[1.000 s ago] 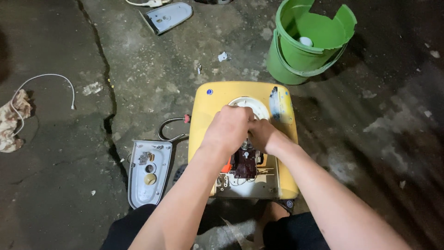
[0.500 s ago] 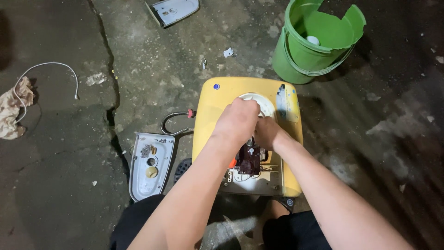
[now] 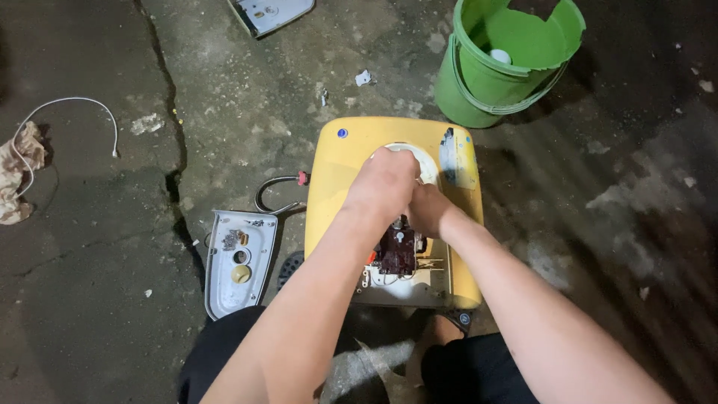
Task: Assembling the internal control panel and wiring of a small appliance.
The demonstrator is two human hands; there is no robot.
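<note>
Left hand (image 3: 389, 183) and right hand (image 3: 426, 209) closed together over the yellow appliance (image 3: 344, 168), working its exposed brown component (image 3: 396, 251); grip contents hidden

Cracked, dusty concrete floor (image 3: 112, 299). Resting on it: yellow appliance housing (image 3: 351, 161); just left of it, grey cover plate (image 3: 238, 262); beyond its far right corner, green bucket (image 3: 479, 90); far left, white cord (image 3: 71, 105) and crumpled rag (image 3: 16, 176).
</note>
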